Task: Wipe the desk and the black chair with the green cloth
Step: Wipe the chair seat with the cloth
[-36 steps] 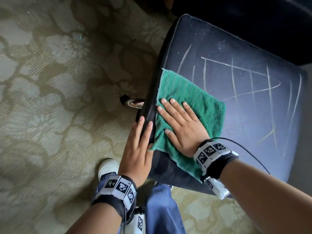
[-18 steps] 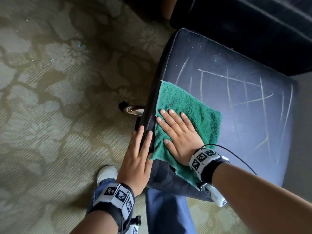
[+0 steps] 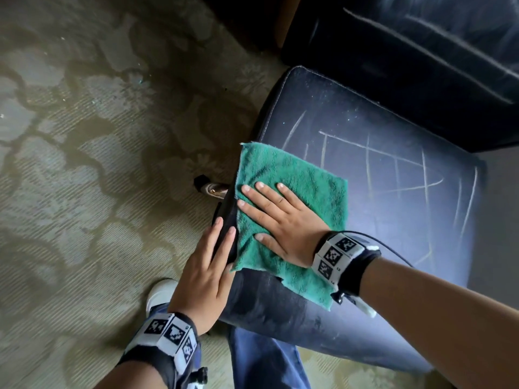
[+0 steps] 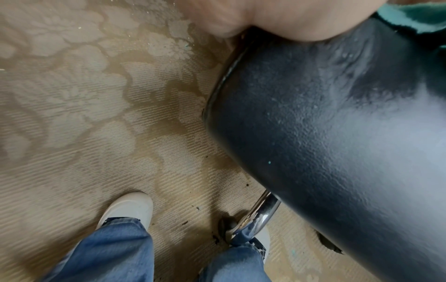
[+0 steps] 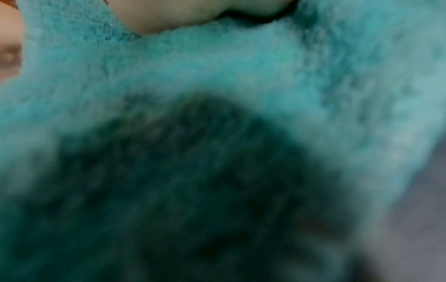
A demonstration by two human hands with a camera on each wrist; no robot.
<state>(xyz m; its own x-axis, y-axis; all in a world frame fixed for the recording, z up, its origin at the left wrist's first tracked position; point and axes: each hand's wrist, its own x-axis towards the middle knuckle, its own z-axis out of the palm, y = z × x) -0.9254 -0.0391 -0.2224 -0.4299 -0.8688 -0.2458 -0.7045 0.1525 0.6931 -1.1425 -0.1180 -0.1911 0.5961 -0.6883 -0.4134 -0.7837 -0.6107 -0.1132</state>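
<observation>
The green cloth (image 3: 292, 178) lies flat on the left front part of the black chair seat (image 3: 393, 220), which carries pale scratch lines. My right hand (image 3: 269, 209) presses flat on the cloth with straight, spread fingers. My left hand (image 3: 213, 254) rests with straight fingers along the seat's left edge, beside the cloth. In the left wrist view the padded seat side (image 4: 325, 152) fills the right, with my palm (image 4: 277, 17) at the top. The right wrist view is filled by blurred cloth (image 5: 217, 76).
Patterned beige carpet (image 3: 84, 164) spreads to the left. The chair's black backrest (image 3: 421, 66) rises at the top right. A chrome chair leg (image 4: 260, 215) stands by my white shoe (image 4: 130, 208) and jeans (image 3: 266, 360).
The view has shifted so the chair sits lower in frame. My right hand and the cloth have slid slightly toward the seat's front edge. The left hand stays on the seat's edge.
</observation>
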